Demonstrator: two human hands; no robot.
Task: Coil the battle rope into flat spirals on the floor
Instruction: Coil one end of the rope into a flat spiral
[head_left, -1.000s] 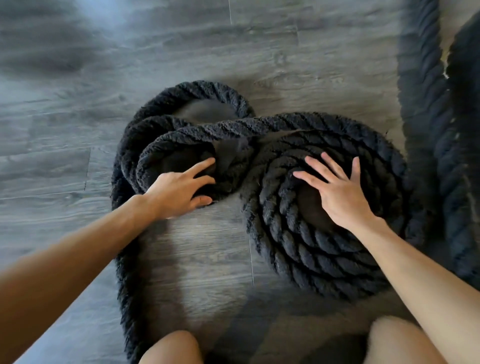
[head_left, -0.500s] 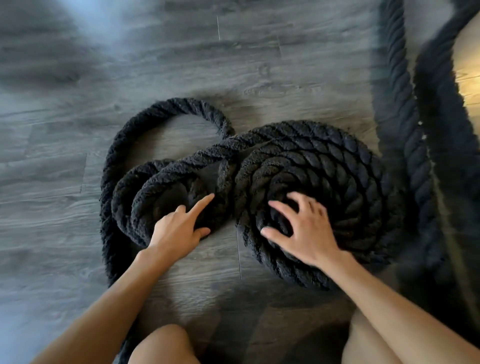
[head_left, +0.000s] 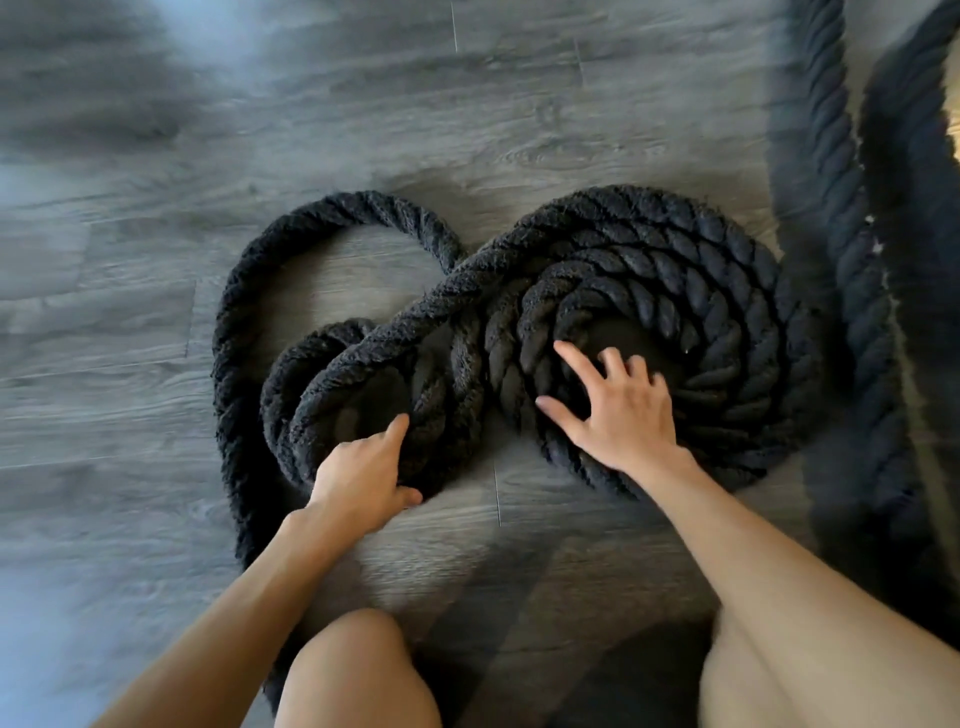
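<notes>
A thick black battle rope lies on the grey wood floor (head_left: 519, 130). On the right it forms a large flat spiral (head_left: 727, 291) of several turns. On the left sits a smaller, looser coil (head_left: 332, 374), with one strand crossing diagonally between the two. My right hand (head_left: 618, 410) lies flat on the large spiral near its dark centre, fingers spread. My left hand (head_left: 363, 478) rests on the near rim of the small coil, index finger pointing into its centre, thumb against the rope's outer side. Neither hand clearly grips the rope.
A wide outer loop (head_left: 291, 234) runs around the small coil's left side and down toward my left knee (head_left: 358, 670). Two more rope lengths (head_left: 841, 234) run along the right edge of view. My right knee (head_left: 810, 670) is at the lower right.
The view shifted, so the coils appear lower and nearer. My right hand slid toward the large spiral's centre. The left hand stayed on the small coil's near rim.
</notes>
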